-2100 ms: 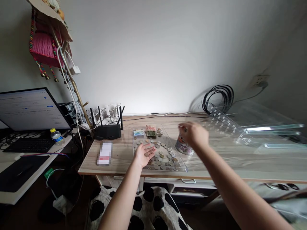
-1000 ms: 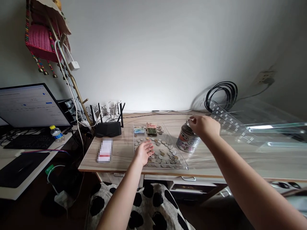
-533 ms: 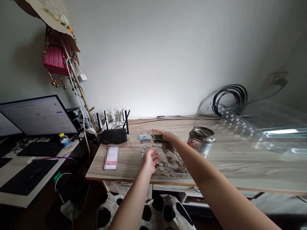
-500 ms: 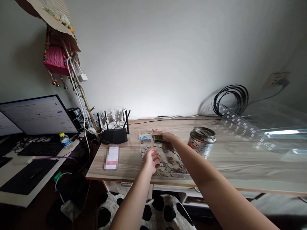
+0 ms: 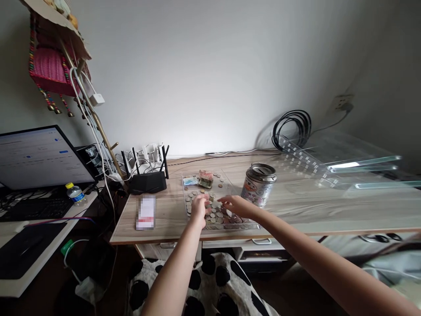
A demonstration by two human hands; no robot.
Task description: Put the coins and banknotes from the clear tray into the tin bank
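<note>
A shallow clear tray (image 5: pixel 186 210) lies on the desk, with several loose coins (image 5: pixel 213 216) spread over it. My left hand (image 5: pixel 199 210) is over the coins at the tray's left-centre, its fingers loosely bent and apart. Opposite it, my right hand (image 5: pixel 236 205) reaches over the coins from the right, fingers stretched down and nothing visible in them. Whether its fingertips touch the coins I cannot tell. At the tray's back lie a green and reddish banknote pile (image 5: pixel 206 179) and a bluish banknote (image 5: pixel 190 181). A tin with a slotted lid (image 5: pixel 259 184) stands upright right of the tray.
A black router (image 5: pixel 148 182) stands at the desk's back left, with a blurred-out phone-like slab (image 5: pixel 146 213) before it. Clear acrylic panels (image 5: pixel 355 169) and a coiled black cable (image 5: pixel 292 128) occupy the right side. A bottle (image 5: pixel 76 194) and monitor (image 5: pixel 42 158) are further left.
My right hand has left the banknotes at the back and come forward over the coins. My left hand stays over the coins. The view has turned slightly right.
</note>
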